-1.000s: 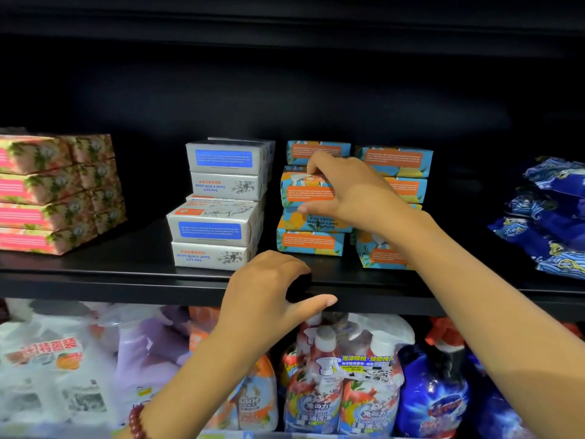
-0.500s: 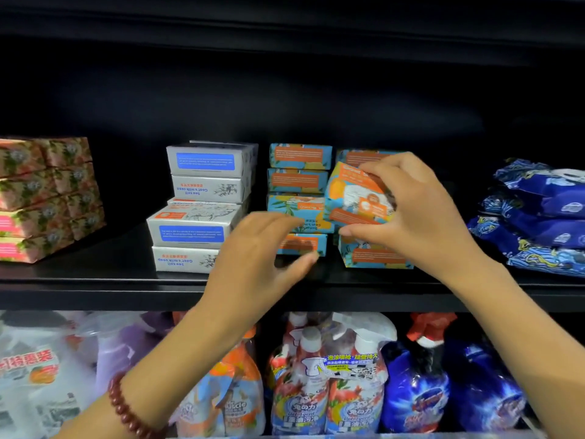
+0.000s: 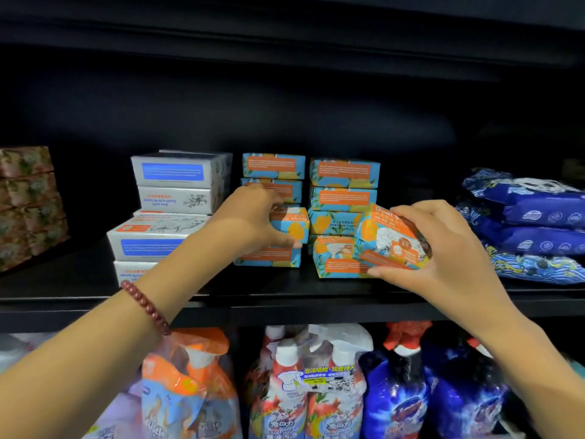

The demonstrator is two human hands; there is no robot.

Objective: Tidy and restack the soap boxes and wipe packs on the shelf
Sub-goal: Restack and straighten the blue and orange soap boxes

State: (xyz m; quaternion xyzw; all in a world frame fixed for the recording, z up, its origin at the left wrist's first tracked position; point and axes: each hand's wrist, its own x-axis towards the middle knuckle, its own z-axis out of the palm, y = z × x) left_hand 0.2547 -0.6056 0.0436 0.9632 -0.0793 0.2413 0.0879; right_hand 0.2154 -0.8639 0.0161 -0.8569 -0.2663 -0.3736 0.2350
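Fig. | orange-blue soap box (image 3: 391, 239): tilted, held in my right hand (image 3: 443, 251) | stack box (image 3: 292, 224): gripped by my left hand (image 3: 253, 217) | blue wipe packs (image 3: 535, 223): piled far right

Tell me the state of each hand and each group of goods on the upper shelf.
left hand: grips stacked soap box
stacked soap box: in left blue-orange stack, between other boxes
right hand: holds tilted soap box
tilted soap box: tilted, in front of the right stack
grey soap boxes: stacked, unevenly
wipe packs: piled flat
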